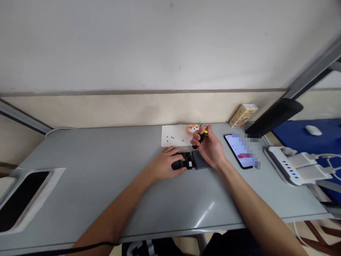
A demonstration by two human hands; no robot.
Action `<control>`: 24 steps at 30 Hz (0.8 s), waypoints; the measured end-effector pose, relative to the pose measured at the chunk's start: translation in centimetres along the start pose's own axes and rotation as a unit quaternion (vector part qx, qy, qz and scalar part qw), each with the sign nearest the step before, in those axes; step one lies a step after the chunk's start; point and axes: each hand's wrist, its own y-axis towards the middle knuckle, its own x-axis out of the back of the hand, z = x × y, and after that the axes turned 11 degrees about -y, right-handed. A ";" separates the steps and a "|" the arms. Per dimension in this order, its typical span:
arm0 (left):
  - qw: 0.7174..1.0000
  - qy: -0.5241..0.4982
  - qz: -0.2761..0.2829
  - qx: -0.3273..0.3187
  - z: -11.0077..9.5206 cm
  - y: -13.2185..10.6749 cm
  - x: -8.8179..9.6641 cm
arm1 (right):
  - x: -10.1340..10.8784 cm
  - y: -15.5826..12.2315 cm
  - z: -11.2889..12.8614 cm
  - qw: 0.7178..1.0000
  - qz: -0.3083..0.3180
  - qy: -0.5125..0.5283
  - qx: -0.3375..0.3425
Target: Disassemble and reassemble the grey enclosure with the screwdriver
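Observation:
My left hand (169, 163) lies over a small black device (189, 161), its fingers gripping the left part and holding it against the table. A bit of green circuit board shows beside the fingertips. In my right hand (211, 148) is a screwdriver (200, 138) with a black and yellow handle, held tilted with its shaft pointing down at the device. Whether its tip touches is too small to tell. A dark grey flat block (200, 161) sits just right of the device, partly under my right hand. Behind them, several tiny dark screws (172, 137) lie on white paper (166, 142).
A dog-face item (192, 129) rests on the paper's far edge. To the right are a lit phone (239, 151), a small carton (243, 115), a black upright object (275, 116) and a power strip (288, 169) with plugs. A dark tablet-like slab (19, 201) lies at left.

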 end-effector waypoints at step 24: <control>1.000 0.006 -0.020 -0.024 0.8 -0.4 -0.7 | -1.1 -1.5 -0.4 0.987 0.001 -0.133 0.088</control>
